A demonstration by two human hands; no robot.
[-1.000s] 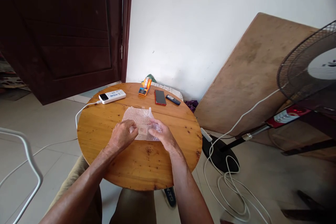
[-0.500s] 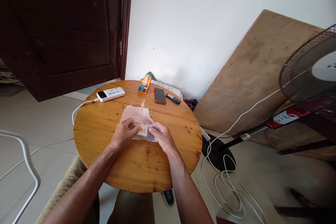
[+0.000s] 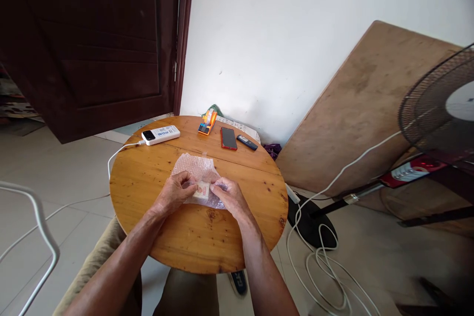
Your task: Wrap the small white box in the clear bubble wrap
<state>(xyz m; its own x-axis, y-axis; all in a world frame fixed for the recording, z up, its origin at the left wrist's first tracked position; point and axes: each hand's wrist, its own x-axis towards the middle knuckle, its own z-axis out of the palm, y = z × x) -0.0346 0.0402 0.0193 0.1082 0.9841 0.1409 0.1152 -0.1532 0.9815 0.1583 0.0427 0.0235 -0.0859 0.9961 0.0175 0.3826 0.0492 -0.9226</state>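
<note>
1 small printed packet (image 3: 202, 190), lower centre of frame, between left hand (image 3: 177, 191) and right hand (image 3: 231, 195), both grips pinched narrow on bubble wrap (image 3: 195, 164).

Soft, moderate indoor light, white wall (image 3: 266, 34) brightest, faint shadow low on it, door (image 3: 107, 49) in deep shade, small glints on bubble wrap (image 3: 195, 165), table (image 3: 207, 247) fairly sharp, fan (image 3: 425, 103) soft and stretched at edge, lower right corner dim, smeared.

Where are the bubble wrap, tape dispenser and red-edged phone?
Bubble wrap (image 3: 199, 168), head view: upper part of the sheet.
Tape dispenser (image 3: 211, 122), head view: its orange body.
Red-edged phone (image 3: 228, 138), head view: middle of its dark screen.
</note>
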